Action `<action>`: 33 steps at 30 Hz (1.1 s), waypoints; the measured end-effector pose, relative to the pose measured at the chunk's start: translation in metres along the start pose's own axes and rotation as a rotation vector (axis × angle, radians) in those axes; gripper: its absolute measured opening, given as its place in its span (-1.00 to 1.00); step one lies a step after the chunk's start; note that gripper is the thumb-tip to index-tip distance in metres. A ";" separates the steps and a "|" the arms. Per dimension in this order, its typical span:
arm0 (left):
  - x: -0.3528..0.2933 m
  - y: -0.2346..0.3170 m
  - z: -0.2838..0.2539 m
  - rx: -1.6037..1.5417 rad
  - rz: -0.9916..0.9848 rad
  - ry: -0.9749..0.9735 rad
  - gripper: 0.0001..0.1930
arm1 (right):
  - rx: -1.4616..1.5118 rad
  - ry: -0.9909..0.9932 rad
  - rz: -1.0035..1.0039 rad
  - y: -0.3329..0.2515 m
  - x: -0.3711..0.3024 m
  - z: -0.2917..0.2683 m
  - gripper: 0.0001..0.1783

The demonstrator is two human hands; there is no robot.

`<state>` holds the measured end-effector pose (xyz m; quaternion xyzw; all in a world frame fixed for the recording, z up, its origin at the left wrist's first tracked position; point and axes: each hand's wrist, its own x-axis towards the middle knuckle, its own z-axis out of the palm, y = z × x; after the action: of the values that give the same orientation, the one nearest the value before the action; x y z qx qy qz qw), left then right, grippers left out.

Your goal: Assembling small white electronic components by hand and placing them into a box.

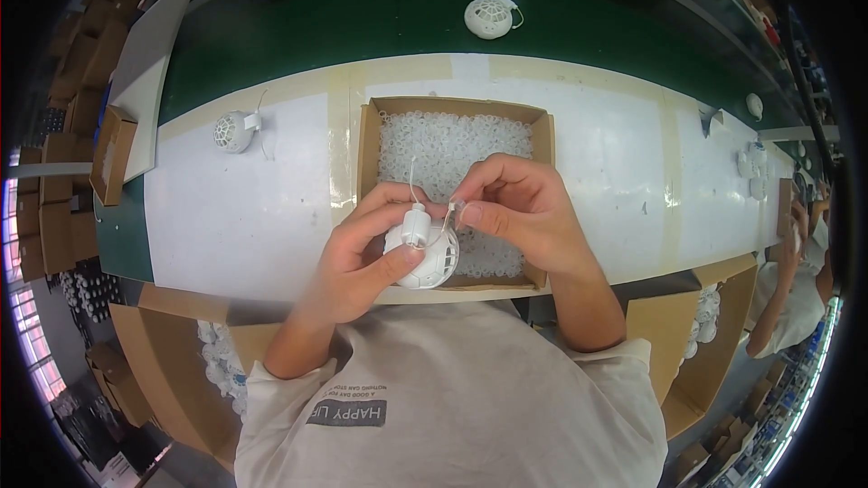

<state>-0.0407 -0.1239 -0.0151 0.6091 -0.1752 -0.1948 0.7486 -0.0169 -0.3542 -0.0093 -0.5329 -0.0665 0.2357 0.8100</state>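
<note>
In my left hand (348, 262) is a round white slotted plastic housing (438, 268) with a short white cylinder (416, 224) on top and thin white wires. Its fingers wrap the housing from the left, the thumb pressed near the foot of the cylinder. Beside it, my right hand (524, 217) pinches a small clear plastic piece (458, 205) at the end of one wire, between thumb and forefinger. Both hands are over the near part of a shallow cardboard box (546, 140), filled with many small translucent plastic rings (452, 140).
Similar white housings with wires rest at the left of the white tabletop (233, 132) and on the green surface beyond (488, 18). Open cartons of white parts stand below the table edge, left (167, 370) and right (714, 370). Another person's arm (776, 307) shows at far right.
</note>
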 end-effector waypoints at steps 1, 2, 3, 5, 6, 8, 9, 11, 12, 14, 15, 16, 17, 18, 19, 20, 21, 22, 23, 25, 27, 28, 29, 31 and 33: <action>0.000 0.000 0.000 0.020 0.001 -0.005 -0.65 | 0.001 0.000 -0.001 0.000 0.000 0.000 -0.86; 0.001 0.001 0.000 0.041 0.002 -0.010 -0.65 | 0.005 -0.004 -0.003 0.000 0.000 -0.001 -0.86; 0.001 0.001 0.000 0.041 0.001 -0.011 -0.65 | 0.010 -0.008 -0.006 0.000 0.000 -0.002 -0.86; 0.001 0.002 0.000 0.020 -0.029 -0.004 -0.65 | 0.016 -0.012 -0.009 0.000 0.000 -0.002 -0.85; 0.001 0.002 0.000 0.009 -0.044 0.000 -0.66 | -0.002 -0.017 -0.009 -0.001 -0.001 -0.002 -0.85; 0.002 0.002 0.001 0.015 -0.039 0.012 -0.66 | -0.036 -0.027 -0.008 -0.001 -0.002 -0.002 -0.85; 0.002 0.002 0.001 0.021 -0.033 0.025 -0.66 | -0.036 -0.027 -0.008 -0.002 -0.004 -0.003 -0.85; 0.003 0.001 0.002 0.028 -0.028 0.041 -0.67 | -0.209 -0.053 -0.090 -0.002 -0.007 -0.006 -0.84; 0.004 0.000 0.001 0.029 -0.021 0.069 -0.67 | -0.295 -0.066 -0.131 -0.002 -0.008 -0.006 -0.83; 0.004 -0.003 0.001 0.031 -0.007 0.124 -0.68 | -0.377 -0.060 -0.176 -0.003 -0.008 -0.003 -0.82; 0.005 -0.003 0.001 0.031 -0.007 0.123 -0.68 | -0.460 -0.050 -0.220 -0.005 -0.009 0.000 -0.81; 0.005 -0.004 0.001 0.045 -0.007 0.140 -0.68 | -0.542 -0.040 -0.265 -0.006 -0.009 0.002 -0.80; 0.006 -0.005 0.001 0.060 -0.007 0.158 -0.69 | -0.542 -0.039 -0.264 -0.007 -0.010 0.005 -0.80; 0.006 -0.005 0.002 0.074 -0.006 0.175 -0.69 | -0.598 -0.022 -0.296 -0.009 -0.010 0.008 -0.79; 0.007 -0.005 0.003 0.075 -0.007 0.175 -0.69 | -0.655 -0.006 -0.328 -0.009 -0.010 0.011 -0.79; 0.008 -0.005 0.004 0.108 0.003 0.192 -0.68 | -0.712 0.010 -0.361 -0.009 -0.009 0.013 -0.78; 0.008 -0.005 0.005 0.141 0.013 0.209 -0.67 | -0.712 0.010 -0.361 -0.008 -0.008 0.014 -0.78; 0.009 -0.006 0.006 0.174 0.023 0.226 -0.67 | -0.793 0.057 -0.437 -0.004 -0.008 0.015 -0.77; 0.011 -0.005 0.009 0.174 0.023 0.226 -0.67 | -0.873 0.105 -0.513 -0.001 -0.007 0.016 -0.76; 0.015 -0.002 0.015 0.136 0.080 0.230 -0.64 | -0.952 0.156 -0.588 0.002 -0.006 0.020 -0.75; 0.015 -0.003 0.017 0.117 0.107 0.230 -0.63 | -0.954 0.251 -0.603 0.005 -0.007 0.025 -0.74; 0.014 -0.004 0.018 0.085 0.081 0.216 -0.62 | -0.955 0.298 -0.610 0.006 -0.008 0.027 -0.73; 0.012 -0.007 0.018 0.052 0.054 0.203 -0.61 | -0.954 0.301 -0.609 0.007 -0.009 0.027 -0.73; 0.011 -0.011 0.017 0.020 0.028 0.190 -0.60 | -0.923 0.354 -0.653 0.013 -0.011 0.028 -0.74; 0.010 -0.016 0.015 0.026 0.067 0.170 -0.58 | -0.907 0.380 -0.674 0.016 -0.011 0.029 -0.75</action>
<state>-0.0412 -0.1442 -0.0276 0.6269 -0.1339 -0.1152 0.7588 -0.0417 -0.3302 -0.0094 -0.8080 -0.1799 -0.1861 0.5293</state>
